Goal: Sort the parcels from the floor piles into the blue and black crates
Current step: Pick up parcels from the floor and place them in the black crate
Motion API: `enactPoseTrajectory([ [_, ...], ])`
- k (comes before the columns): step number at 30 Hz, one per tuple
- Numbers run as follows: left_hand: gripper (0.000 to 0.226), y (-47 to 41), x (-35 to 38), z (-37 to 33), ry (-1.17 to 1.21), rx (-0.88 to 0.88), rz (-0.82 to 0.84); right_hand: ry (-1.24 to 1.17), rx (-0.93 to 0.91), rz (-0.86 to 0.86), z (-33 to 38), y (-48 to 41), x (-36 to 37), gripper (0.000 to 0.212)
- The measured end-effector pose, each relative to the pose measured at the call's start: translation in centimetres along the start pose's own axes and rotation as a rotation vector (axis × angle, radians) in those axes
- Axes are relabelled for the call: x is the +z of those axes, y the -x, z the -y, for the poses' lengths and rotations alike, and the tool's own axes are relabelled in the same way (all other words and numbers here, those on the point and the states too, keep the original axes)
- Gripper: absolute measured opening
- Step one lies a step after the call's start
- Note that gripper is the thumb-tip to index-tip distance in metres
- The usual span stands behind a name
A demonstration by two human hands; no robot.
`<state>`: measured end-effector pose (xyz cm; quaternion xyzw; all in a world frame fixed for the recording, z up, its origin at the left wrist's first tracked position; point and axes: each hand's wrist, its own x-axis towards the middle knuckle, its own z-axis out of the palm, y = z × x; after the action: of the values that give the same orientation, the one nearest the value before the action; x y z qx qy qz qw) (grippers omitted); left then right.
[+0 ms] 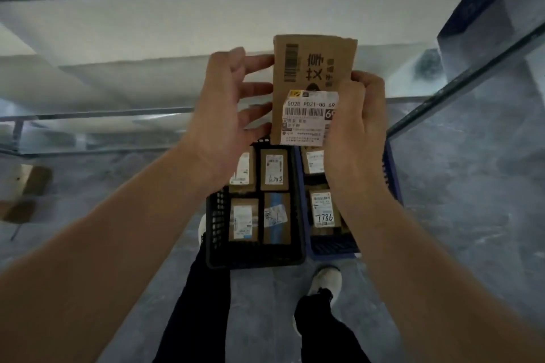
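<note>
Left hand [227, 103] wide, fingers spread, tips touching left edge of parcel [312, 68]: steadying, not gripping. Parcel held up in the air above both crates, label [306, 118] turned to the camera, probably so the code can be read before a crate is chosen. Right hand [356, 121] grips the right edge, fingers curled round it, carrying the weight. Below, on the floor [457, 215]: black crate [216, 215] with four boxes [273, 169] flat, labels up; blue crate [390, 168] just beside it, at least two inside, rest hidden by forearm
</note>
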<state>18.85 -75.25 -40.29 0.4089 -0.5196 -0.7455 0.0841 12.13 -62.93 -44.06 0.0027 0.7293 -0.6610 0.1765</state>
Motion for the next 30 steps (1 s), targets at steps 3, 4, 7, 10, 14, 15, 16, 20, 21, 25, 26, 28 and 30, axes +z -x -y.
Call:
enactPoseTrajectory([
  [3, 0.052, -3.6, -1.7, 4.0, -0.003, -0.034, -0.016, 0.008, 0.025, 0.009, -5.1, -1.6, 1.5, 0.026],
  [4, 0.052, -4.7, -2.3, 5.4, -0.009, -0.048, -0.021, 0.013, 0.036, 0.014, -6.9, -2.1, 2.0, 0.027],
  [7, 0.052, -8.3, -4.1, 9.6, -0.013, -0.077, -0.045, 0.045, 0.06, 0.032, -12.3, -3.7, 3.9, 0.028],
  [10, 0.053, -12.0, -5.9, 14.3, -0.022, -0.101, -0.059, 0.058, 0.084, 0.049, -18.2, -5.2, 5.8, 0.023],
  [14, 0.054, -16.5, -7.8, 20.5, -0.046, -0.125, -0.061, 0.071, 0.117, 0.048, -25.7, -7.0, 7.2, 0.018],
  [15, 0.054, -17.5, -8.2, 21.9, -0.048, -0.134, -0.056, 0.081, 0.125, 0.048, -27.5, -7.4, 7.5, 0.017],
  [16, 0.054, -18.4, -8.5, 23.4, -0.045, -0.148, -0.054, 0.089, 0.133, 0.047, -29.3, -7.9, 7.6, 0.016],
  [20, 0.054, -21.8, -9.6, 28.8, -0.033, -0.206, -0.05, 0.088, 0.174, 0.049, -35.7, -9.5, 8.5, 0.014],
  [21, 0.055, -22.6, -9.9, 30.0, -0.032, -0.217, -0.044, 0.096, 0.187, 0.052, -37.1, -9.7, 8.6, 0.016],
  [25, 0.052, -24.9, -11.0, 34.2, 0.002, -0.273, -0.031, 0.142, 0.234, 0.043, -41.8, -10.5, 9.4, 0.026],
  [26, 0.051, -25.4, -11.2, 34.9, 0.002, -0.283, -0.029, 0.155, 0.246, 0.038, -42.8, -10.7, 9.5, 0.026],
  [28, 0.051, -26.4, -11.5, 36.2, -0.021, -0.291, -0.032, 0.182, 0.266, 0.024, -44.3, -11.1, 9.8, 0.027],
  [30, 0.052, -27.2, -11.7, 37.1, -0.038, -0.298, -0.023, 0.199, 0.279, 0.017, -45.7, -11.4, 10.1, 0.032],
])
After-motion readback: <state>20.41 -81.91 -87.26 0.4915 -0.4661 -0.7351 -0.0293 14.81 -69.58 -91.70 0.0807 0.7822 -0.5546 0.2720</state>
